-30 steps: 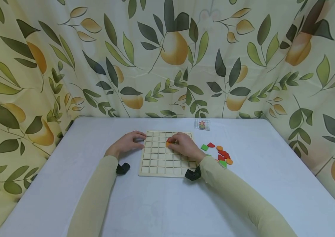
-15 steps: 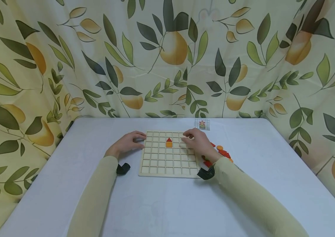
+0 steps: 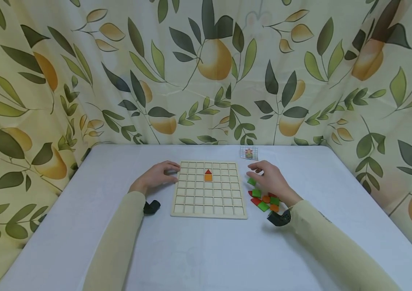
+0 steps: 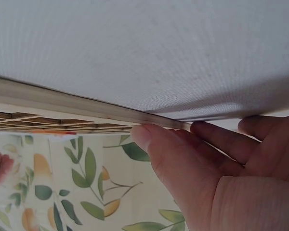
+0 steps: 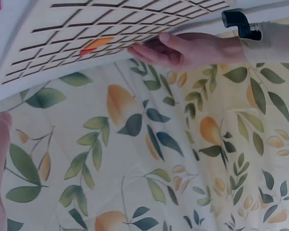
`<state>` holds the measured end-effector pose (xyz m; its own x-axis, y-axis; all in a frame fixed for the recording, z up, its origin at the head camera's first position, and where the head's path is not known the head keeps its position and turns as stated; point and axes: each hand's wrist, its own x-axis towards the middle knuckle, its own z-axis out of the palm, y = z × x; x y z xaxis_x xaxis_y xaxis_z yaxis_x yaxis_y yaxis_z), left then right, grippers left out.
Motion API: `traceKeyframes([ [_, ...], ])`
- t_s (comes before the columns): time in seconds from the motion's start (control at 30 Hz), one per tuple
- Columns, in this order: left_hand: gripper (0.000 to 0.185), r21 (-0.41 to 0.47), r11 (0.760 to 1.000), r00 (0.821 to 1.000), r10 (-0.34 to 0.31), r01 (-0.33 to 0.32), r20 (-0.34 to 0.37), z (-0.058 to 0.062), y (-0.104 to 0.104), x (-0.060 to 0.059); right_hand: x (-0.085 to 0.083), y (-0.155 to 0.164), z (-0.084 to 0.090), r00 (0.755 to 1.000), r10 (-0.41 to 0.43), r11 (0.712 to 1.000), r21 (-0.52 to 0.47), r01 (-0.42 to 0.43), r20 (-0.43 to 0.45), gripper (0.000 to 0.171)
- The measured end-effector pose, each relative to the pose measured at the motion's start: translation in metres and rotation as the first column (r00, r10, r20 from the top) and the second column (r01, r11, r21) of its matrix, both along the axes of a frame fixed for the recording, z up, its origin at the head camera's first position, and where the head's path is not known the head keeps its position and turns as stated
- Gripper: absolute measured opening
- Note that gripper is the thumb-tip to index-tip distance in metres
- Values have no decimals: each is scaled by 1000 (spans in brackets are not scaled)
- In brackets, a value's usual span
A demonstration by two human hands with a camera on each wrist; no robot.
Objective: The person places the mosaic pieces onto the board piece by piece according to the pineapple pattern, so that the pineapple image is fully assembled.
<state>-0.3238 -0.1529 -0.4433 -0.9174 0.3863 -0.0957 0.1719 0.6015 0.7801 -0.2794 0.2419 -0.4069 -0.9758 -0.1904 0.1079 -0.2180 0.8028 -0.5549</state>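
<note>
A wooden grid board [image 3: 208,198] lies flat on the white table [image 3: 191,250]. In its upper rows a red triangle [image 3: 208,171] sits directly above an orange square [image 3: 208,177]. My left hand [image 3: 167,171] rests with straight fingers against the board's left edge; the left wrist view shows those fingers [image 4: 202,139] along the rim of the board [image 4: 62,103]. My right hand [image 3: 258,171] hovers, fingers relaxed and holding nothing, over a pile of loose green, red and orange pieces [image 3: 264,200] right of the board. The right wrist view shows the board [image 5: 111,24] and my left hand [image 5: 183,48].
A small picture card [image 3: 248,153] lies behind the pile, near the table's far edge. A leaf-and-pear patterned curtain [image 3: 206,72] closes in the table at the back and both sides. Black wrist mounts [image 3: 151,207] sit at both cuffs.
My right hand has left the board, where it set the red triangle above the orange square, and moved right to hover over the loose pieces. The left hand has stayed put.
</note>
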Motion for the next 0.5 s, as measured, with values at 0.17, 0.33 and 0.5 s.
traceKeyframes([
  [0.17, 41, 7, 1000, 1000, 1, -1, 4, 2, 0, 2, 4, 16, 0, 1000, -2, 1000, 28, 2, 0, 40],
  [0.33, 41, -2, 1000, 1000, -2, 2, -4, 3, 0, 2, 8, 27, 3, 1000, -4, 999, 43, 4, 2, 41],
  [0.5, 42, -18, 1000, 1000, -13, 12, -16, 4, 0, 2, 13, 35, 3, 999, -23, 999, 29, 22, 39, 44],
])
